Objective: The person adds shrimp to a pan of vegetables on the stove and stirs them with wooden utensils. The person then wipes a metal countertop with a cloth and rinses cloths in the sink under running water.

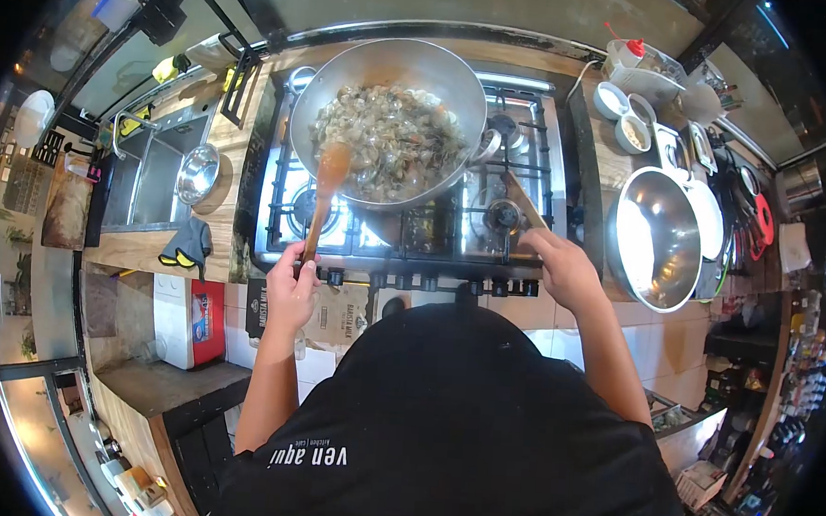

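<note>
A large metal pot (299,112) stands on the gas stove (423,254), full of what looks like small shellfish (391,140) in steaming liquid. My left hand (292,284) is closed round the handle of a wooden spoon (331,174), whose bowl is over the near left rim of the pot. On the right, my right hand (562,266) grips the near end of a flat wooden utensil (524,200). Its far end points toward the pot's right handle, above the right burners.
Right of the stove are a big steel bowl (657,238), small white bowls (632,134) and a plastic bin (645,74). To the left, a sink (151,174) holds a metal bowl (197,174) at its edge, with a grey cloth (188,243) nearer.
</note>
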Action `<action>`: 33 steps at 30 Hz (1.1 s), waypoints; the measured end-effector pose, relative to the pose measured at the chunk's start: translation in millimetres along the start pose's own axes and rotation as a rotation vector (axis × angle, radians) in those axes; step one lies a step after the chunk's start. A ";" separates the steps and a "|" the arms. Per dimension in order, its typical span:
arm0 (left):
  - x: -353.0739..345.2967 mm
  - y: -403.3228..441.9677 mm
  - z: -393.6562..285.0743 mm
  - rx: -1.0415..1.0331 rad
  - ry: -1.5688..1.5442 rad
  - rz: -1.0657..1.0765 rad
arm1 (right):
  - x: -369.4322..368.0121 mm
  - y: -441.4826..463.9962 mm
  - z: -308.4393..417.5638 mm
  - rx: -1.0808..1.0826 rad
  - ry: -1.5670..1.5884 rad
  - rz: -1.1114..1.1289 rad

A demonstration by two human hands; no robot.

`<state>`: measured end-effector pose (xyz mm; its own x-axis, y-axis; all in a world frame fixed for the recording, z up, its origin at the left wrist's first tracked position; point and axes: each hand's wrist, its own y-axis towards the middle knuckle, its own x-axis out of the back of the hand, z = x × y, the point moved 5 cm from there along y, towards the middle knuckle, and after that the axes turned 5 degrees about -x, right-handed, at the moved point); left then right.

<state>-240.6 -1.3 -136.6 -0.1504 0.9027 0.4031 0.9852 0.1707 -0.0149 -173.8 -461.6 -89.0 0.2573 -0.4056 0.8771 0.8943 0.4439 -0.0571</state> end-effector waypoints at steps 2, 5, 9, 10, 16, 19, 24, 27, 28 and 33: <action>-3.3 -3.1 -7.5 0.006 0.001 -0.035 | 6.9 10.0 4.8 0.045 -0.001 -0.043; -7.4 -5.8 -7.3 0.012 -0.021 -0.064 | 5.9 23.8 -0.1 0.051 -0.027 -0.004; -11.8 -8.4 -15.5 0.039 -0.029 -0.067 | 10.3 51.0 -17.1 -0.017 0.032 -0.057; -11.9 -9.5 -13.1 0.040 -0.025 -0.078 | 11.8 57.0 -17.8 0.032 0.086 -0.057; -19.2 -15.7 -5.2 0.050 -0.051 -0.070 | 14.0 102.6 -48.6 0.015 0.243 -0.044; -19.8 -18.3 -9.0 0.064 -0.035 -0.079 | 34.5 142.1 -68.7 0.064 0.090 -0.036; -15.8 -19.5 -9.2 0.028 0.023 -0.085 | 70.8 185.5 -78.2 0.290 -0.074 -0.066; -13.9 -18.6 -11.3 0.022 0.052 -0.109 | 72.1 198.3 -65.9 0.471 -0.214 -0.018; -13.4 -18.3 -12.8 0.012 0.076 -0.120 | 70.7 201.9 -65.6 0.480 -0.214 -0.012; -12.9 -19.1 -17.5 0.058 0.014 -0.230 | 58.6 211.8 -56.0 0.655 -0.228 0.002</action>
<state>-256.1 -23.1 -125.5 -0.3687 0.8319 0.4147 0.9187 0.3942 0.0261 51.1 -436.2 -76.4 0.1113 -0.2584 0.9596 0.4699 0.8645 0.1783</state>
